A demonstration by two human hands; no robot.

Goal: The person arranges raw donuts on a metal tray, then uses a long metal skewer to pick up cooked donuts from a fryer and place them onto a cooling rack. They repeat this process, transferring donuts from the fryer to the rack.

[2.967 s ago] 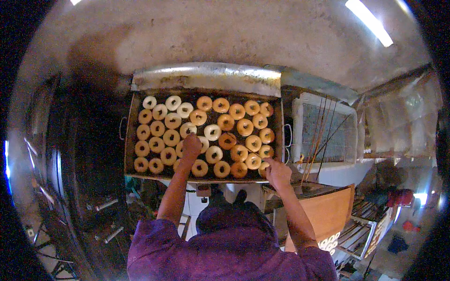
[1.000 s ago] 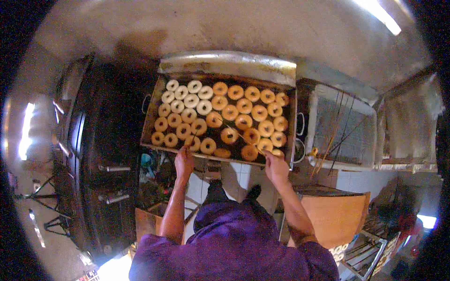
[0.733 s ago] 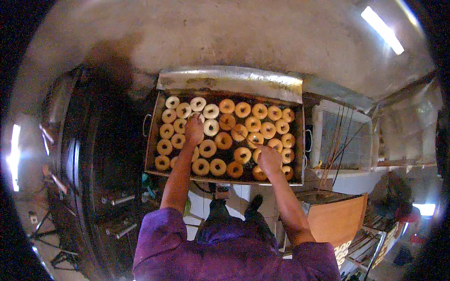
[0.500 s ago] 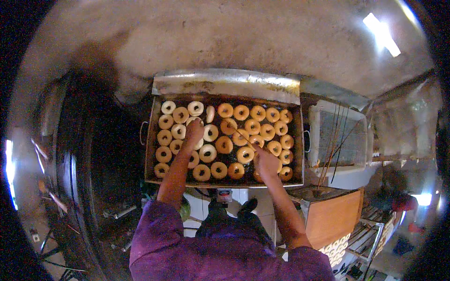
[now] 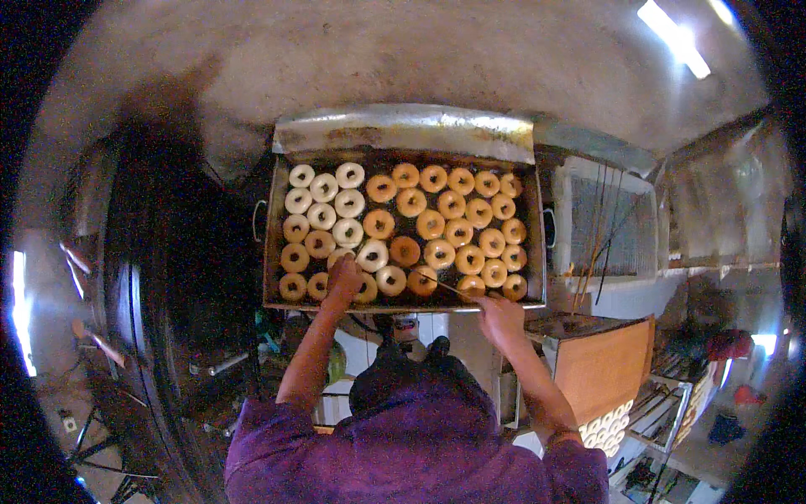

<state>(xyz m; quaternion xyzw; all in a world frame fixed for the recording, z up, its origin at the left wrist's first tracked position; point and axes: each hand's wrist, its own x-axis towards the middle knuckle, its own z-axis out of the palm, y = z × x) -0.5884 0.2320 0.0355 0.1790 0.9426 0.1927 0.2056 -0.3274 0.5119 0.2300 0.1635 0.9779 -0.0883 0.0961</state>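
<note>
A rectangular metal fryer pan (image 5: 274,244) in front of me holds many ring doughnuts in dark oil. Golden-brown ones like this doughnut (image 5: 433,177) fill the middle and right; a group with pale tops, such as this doughnut (image 5: 321,216), lies at the left. My right hand (image 5: 502,321), at the pan's near edge, is closed around a thin stick (image 5: 448,288). The stick's tip reaches a browned doughnut (image 5: 421,281) in the near row. My left hand (image 5: 344,275) is over the near left doughnuts, fingers drawn together. Whatever they may grip is hidden.
A raised metal guard (image 5: 403,128) backs the pan against a wall. To the right stand a mesh-bottomed tray (image 5: 610,231), several upright thin sticks (image 5: 598,231) and a wooden panel (image 5: 606,365). More pale rings (image 5: 606,430) sit lower right. Loop handles flank the pan.
Both hands have moved nearer to me, the stick with them. Several browned doughnuts at the far left now show pale tops. One that was on its edge now lies flat, golden side up.
</note>
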